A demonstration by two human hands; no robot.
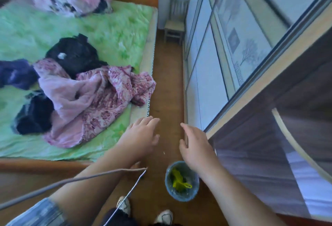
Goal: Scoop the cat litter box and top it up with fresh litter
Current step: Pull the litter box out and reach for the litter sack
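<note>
No litter box, scoop or litter bag shows in the head view. My left hand (142, 136) reaches forward over the wooden floor beside the bed corner, fingers apart and holding nothing. My right hand (195, 143) is stretched out level with it, near the wardrobe's edge, also with spread fingers and nothing in it. A small blue waste bin (181, 197) lined with a bag and holding yellow-green rubbish stands on the floor below my right forearm.
A bed (107, 33) with a green cover and piled clothes fills the left. A wardrobe with sliding doors (224, 55) lines the right. A narrow strip of wooden floor (167, 85) runs between them to a small chair (175, 26). A thin cord hangs across my left arm.
</note>
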